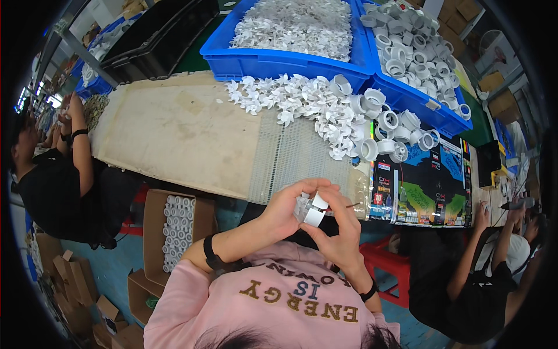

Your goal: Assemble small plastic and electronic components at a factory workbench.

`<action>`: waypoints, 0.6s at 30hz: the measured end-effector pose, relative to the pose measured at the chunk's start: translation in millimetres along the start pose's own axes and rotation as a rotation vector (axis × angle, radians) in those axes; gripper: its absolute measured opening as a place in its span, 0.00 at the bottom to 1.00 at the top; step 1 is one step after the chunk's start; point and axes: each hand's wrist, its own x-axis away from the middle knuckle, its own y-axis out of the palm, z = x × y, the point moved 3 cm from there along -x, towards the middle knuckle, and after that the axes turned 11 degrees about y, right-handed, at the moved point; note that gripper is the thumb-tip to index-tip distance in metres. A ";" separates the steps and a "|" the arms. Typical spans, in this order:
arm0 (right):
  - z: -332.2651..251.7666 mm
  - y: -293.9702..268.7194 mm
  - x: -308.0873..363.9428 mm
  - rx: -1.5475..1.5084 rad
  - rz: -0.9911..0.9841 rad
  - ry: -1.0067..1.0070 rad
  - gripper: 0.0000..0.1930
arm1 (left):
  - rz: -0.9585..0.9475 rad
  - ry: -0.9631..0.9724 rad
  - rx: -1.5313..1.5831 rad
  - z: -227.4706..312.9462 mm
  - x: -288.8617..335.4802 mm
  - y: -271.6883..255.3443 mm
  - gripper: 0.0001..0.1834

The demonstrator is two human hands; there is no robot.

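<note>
Close to my chest, at the near edge of the workbench, both hands meet around a small white plastic ring-shaped part (314,216). My left hand (283,210) is closed, with a pale, partly see-through piece (301,205) at its fingertips against the ring's left side. What that piece is exactly, I cannot make out. My right hand (340,232) grips the ring from the right between thumb and fingers. A thin reddish-brown wire or rod (349,205) sticks out by the right fingers. Beyond the hands lie a heap of white finned plastic pieces (290,96) and several loose white rings (388,120).
Two blue bins, one with finned pieces (218,64) and one with rings (430,104), stand at the back. A black crate (157,49) is farther left. Below the bench sits a carton of white rings (152,232). People work at left (55,180) and right (482,279); a red stool (386,273) stands nearby.
</note>
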 end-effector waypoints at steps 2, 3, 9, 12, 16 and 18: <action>-2.8 -5.1 -0.5 0.032 0.047 -0.059 0.32 | 0.002 0.044 0.005 4.1 0.8 1.9 0.21; -6.0 -7.7 -0.4 0.065 0.096 -0.117 0.32 | 0.002 0.085 0.009 7.0 1.1 3.0 0.21; -5.1 -8.0 -0.5 -0.107 -0.024 0.072 0.33 | -0.072 0.255 -0.207 14.3 6.3 15.6 0.22; -6.7 -6.0 -1.2 -0.078 -0.026 0.093 0.33 | -0.097 0.297 -0.254 13.3 7.5 15.2 0.22; -7.6 -7.6 -1.5 -0.066 -0.031 0.097 0.33 | -0.107 0.267 -0.258 14.3 9.3 13.5 0.22; -8.5 -8.9 -1.4 -0.018 -0.021 0.019 0.33 | -0.105 0.247 -0.257 14.5 10.2 15.1 0.22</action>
